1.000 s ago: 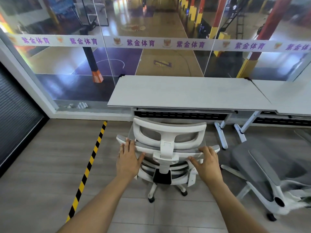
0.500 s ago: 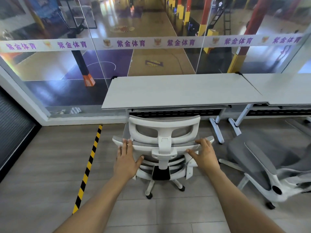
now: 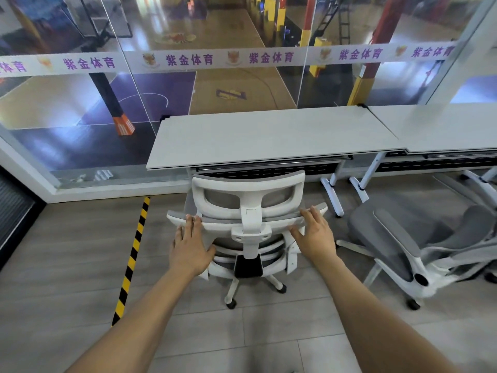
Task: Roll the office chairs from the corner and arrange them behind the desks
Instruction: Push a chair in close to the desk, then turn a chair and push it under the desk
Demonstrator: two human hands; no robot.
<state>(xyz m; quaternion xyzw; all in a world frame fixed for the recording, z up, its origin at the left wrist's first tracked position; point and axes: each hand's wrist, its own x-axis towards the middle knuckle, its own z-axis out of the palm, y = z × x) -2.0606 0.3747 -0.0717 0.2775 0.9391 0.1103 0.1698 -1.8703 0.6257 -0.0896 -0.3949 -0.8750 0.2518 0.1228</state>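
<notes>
A: What fills most of the view?

B: A glass wall (image 3: 242, 84) runs across the far side, with a white banner strip (image 3: 188, 60) printed in purple characters. Against it stand two pale desks: the left desk (image 3: 269, 135) in the middle and a second desk (image 3: 443, 127) butted to its right edge. Below is a grey plank floor (image 3: 67, 265).

A: And the chairs?

B: The white office chair (image 3: 248, 211) with grey mesh stands on the floor just behind the near edge of the left desk, its back toward the camera and its headrest close under that edge. A second grey chair (image 3: 419, 246) sits to the right, near the second desk's near edge, turned sideways and tilted back.

A: What are the hands doing?

B: Both are laid flat on the white chair's backrest, fingers extended, not wrapped around anything. The left hand (image 3: 191, 249) presses the left end of the top rail, fingertips at its rim. The right hand (image 3: 316, 235) rests against the right end the same way, thumb spread toward the centre spine.

A: Anything smaller?

B: A yellow-and-black striped tape line (image 3: 131, 259) runs along the floor left of the chair, and the chair's castors (image 3: 231, 304) touch the planks beneath the seat.
</notes>
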